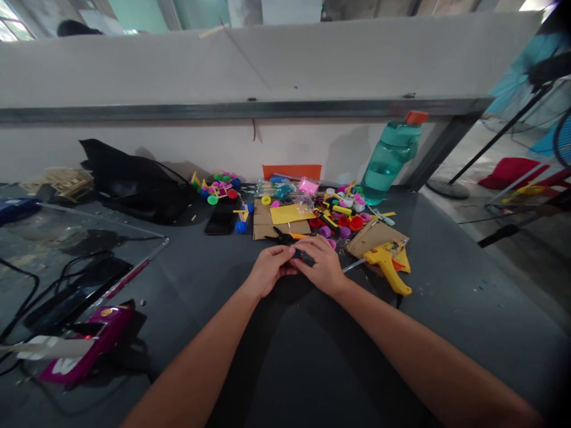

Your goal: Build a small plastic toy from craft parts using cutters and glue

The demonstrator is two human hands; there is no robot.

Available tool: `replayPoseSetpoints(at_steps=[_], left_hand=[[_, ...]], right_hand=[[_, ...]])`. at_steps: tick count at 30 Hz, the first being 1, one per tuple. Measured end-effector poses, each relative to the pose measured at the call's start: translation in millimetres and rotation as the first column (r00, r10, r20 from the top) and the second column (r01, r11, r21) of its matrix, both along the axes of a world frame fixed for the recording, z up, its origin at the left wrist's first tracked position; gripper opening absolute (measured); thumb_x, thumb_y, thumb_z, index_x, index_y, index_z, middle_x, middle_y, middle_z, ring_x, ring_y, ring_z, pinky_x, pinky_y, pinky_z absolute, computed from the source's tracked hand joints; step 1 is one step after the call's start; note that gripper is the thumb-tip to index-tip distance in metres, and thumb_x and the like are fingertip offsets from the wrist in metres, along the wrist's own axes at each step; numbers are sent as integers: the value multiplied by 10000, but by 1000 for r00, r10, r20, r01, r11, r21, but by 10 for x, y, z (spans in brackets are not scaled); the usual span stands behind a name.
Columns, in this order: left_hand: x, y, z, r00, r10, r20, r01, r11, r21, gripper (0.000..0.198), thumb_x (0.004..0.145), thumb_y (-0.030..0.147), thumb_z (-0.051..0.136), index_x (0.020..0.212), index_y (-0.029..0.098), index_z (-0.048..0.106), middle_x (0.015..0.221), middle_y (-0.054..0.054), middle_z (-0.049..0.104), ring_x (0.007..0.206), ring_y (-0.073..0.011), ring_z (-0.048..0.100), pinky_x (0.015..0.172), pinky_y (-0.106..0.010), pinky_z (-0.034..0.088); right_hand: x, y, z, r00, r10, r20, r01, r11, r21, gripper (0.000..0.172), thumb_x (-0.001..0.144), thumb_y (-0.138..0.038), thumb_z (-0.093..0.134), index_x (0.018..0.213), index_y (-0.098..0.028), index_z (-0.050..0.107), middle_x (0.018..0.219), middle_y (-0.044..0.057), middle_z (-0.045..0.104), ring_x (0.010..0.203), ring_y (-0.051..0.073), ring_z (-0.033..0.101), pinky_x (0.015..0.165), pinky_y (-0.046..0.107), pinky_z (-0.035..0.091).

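Observation:
My left hand [270, 270] and my right hand [322, 264] meet above the dark tabletop, fingertips close together. Pinched between them is a small dark object [306, 257], mostly covered by the fingers, so its kind cannot be made out. Just beyond the fingers lie black-jawed pliers [282, 236] with an orange handle partly hidden by my right hand. To the right of that hand rests a yellow glue gun [387, 267], a pale rod [354, 266] reaching from it toward my wrist. Purple and red bottle caps [344, 232] lie near my right knuckles.
Behind are cardboard [263, 223], yellow paper [289, 214], a phone [220, 219] and a teal bottle [387, 160] against the partition. A black bag [134, 184] stands left. Nearer are a power strip [80, 294], cables and a magenta box [89, 348].

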State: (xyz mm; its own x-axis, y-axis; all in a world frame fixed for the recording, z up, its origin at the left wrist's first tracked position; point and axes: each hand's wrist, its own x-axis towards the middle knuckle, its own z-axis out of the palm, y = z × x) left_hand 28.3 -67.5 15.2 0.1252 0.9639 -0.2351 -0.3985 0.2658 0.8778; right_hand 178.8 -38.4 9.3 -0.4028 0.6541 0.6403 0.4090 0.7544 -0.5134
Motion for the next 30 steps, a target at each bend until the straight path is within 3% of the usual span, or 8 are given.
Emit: replayPoseSetpoints(at_steps=[8,15,20,25,30], left_hand=[[5,-3,-9,1000,0,-14,0,1000,4,229,642,312,718,677,105,627,601,-2,577,548,-79,531,536,-221,487],[-12,-2,-22,1000,-2,31,2,1000,12,227,662,310,706,741,110,634,627,-4,587,559,-87,545,552,-237,505],[-22,3,-13,998,38,56,-37,999,-15,219,633,290,731,710,121,613,622,19,569,544,-71,536,552,-226,511],[-4,-8,-28,1000,17,24,-17,1000,18,229,664,313,706,736,112,625,627,-4,587,566,-87,551,566,-237,513],[6,-22,11,997,59,-44,-58,998,21,278,709,394,642,761,122,626,647,-24,603,581,-114,572,572,-267,510]], right_hand=[[3,-12,-2,1000,1,32,-1,1000,-4,304,750,-256,618,1054,-252,608,1003,53,620,968,223,531,856,386,434],[13,-8,6,999,21,28,-21,1000,8,257,795,-269,578,1049,-257,611,980,49,629,953,208,540,846,377,438],[13,-11,8,999,-31,24,31,999,-9,373,765,-341,618,1120,-235,567,1037,63,620,988,226,528,869,387,433],[9,-6,10,998,-58,25,58,998,0,214,781,-306,598,978,-226,617,951,51,644,957,213,544,870,364,431],[43,-58,157,993,-106,46,104,994,41,211,786,-258,578,989,-215,618,961,58,646,941,206,552,871,372,427]])
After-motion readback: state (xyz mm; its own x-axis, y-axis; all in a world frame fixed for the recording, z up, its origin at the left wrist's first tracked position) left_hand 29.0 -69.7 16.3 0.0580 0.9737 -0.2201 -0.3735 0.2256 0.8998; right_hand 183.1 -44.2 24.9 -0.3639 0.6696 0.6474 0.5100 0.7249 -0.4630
